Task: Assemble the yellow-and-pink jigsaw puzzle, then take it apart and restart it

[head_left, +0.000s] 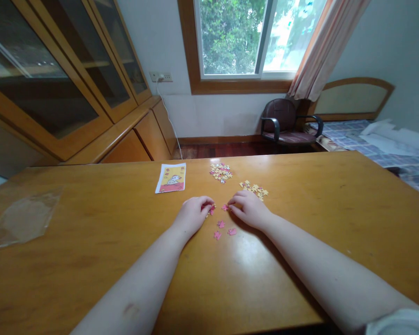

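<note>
Jigsaw pieces lie about both hands on the wooden table (125,260). My left hand (192,215) rests on the tabletop, thumb and fingers closed at a few pink and yellow puzzle pieces (212,211) that it partly covers. Facing it, my right hand (250,209) has its thumb and fingertips closed on the edge of a pink puzzle piece (225,207). Between my forearms lie loose pink pieces (221,224). Just beyond the right hand is a spread of yellow pieces (254,188). A mixed pile of pieces (221,172) sits farther back.
A picture card (172,178) with a white cartoon animal lies at the back left. A clear plastic bag (24,216) is on the table's left side. Past the far edge stand a brown armchair (282,121), a bed (380,137) and a glass-fronted cabinet (91,88).
</note>
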`<state>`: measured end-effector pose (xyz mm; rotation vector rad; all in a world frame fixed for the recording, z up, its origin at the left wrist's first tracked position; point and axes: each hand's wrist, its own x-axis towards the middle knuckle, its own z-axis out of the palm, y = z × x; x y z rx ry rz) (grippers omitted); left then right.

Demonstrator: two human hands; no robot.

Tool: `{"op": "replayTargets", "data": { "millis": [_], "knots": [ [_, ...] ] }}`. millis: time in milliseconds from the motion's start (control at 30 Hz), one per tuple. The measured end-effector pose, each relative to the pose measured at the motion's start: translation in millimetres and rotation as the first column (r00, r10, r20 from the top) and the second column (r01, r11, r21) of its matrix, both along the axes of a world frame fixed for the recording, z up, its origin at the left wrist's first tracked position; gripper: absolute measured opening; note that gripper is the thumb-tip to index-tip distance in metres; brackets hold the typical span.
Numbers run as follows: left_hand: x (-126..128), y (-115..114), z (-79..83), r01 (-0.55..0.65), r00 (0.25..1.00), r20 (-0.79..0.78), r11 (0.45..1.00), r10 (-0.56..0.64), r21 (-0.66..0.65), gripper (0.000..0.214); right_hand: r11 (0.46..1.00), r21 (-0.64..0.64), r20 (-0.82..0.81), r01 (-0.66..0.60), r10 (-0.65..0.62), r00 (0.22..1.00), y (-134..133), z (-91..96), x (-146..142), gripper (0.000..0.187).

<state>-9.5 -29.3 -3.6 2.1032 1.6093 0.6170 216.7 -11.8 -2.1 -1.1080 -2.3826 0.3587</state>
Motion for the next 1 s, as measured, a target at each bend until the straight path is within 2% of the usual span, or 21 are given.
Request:
{"op": "replayTargets", "data": {
  "millis": [133,267,433,567,667,767,833,900,1000],
  "knots": [
    [-3.3,1.0,0.2,-0.051,0.996,-0.068,0.996,0.057,0.079,0.024,1.000,0.016,0.026,-0.014,0.014,1.000,0.3,-1.2,-0.6,0.012],
    [-4.9,-3.5,11.8,-0.107,0.984,-0.128,0.985,0.124,0.132,0.020,0.999,0.023,0.045,-0.040,0.039,0.998,-0.5,-2.3,-0.7,0.014],
    [1.0,-13.8,23.9,-0.024,0.945,-0.323,0.994,0.057,0.104,0.013,0.998,0.019,0.039,-0.059,0.058,0.998,-0.7,-2.8,-0.9,0.014],
    [5.4,-15.5,21.8,0.027,0.936,-0.352,0.998,-0.003,0.063,0.012,0.998,0.032,0.033,-0.055,0.054,0.998,-2.4,1.6,-0.4,0.016],
    [5.6,-14.5,19.4,0.085,0.941,-0.332,0.995,-0.066,0.044,0.013,0.981,0.036,0.051,-0.193,0.191,0.980,-9.7,10.0,-1.8,0.018],
    [5.1,-14.6,19.3,0.145,0.941,-0.314,0.988,-0.122,0.049,0.018,0.890,-0.009,0.054,-0.456,0.456,0.888,-21.2,17.1,-7.2,0.021],
    [5.0,-15.2,20.7,0.139,0.949,-0.295,0.988,-0.113,0.069,0.020,0.833,-0.022,0.069,-0.553,0.553,0.830,-27.8,18.5,-11.6,0.027],
    [5.1,-15.8,22.7,0.092,0.955,-0.290,0.992,-0.066,0.080,0.018,0.815,-0.025,0.102,-0.579,0.578,0.809,-31.0,17.7,-14.4,0.032],
    [5.8,-16.0,25.2,0.023,0.946,-0.325,0.997,0.001,0.068,0.014,0.842,-0.030,0.145,-0.539,0.537,0.831,-29.0,15.3,-13.9,0.029]
  ]
}}
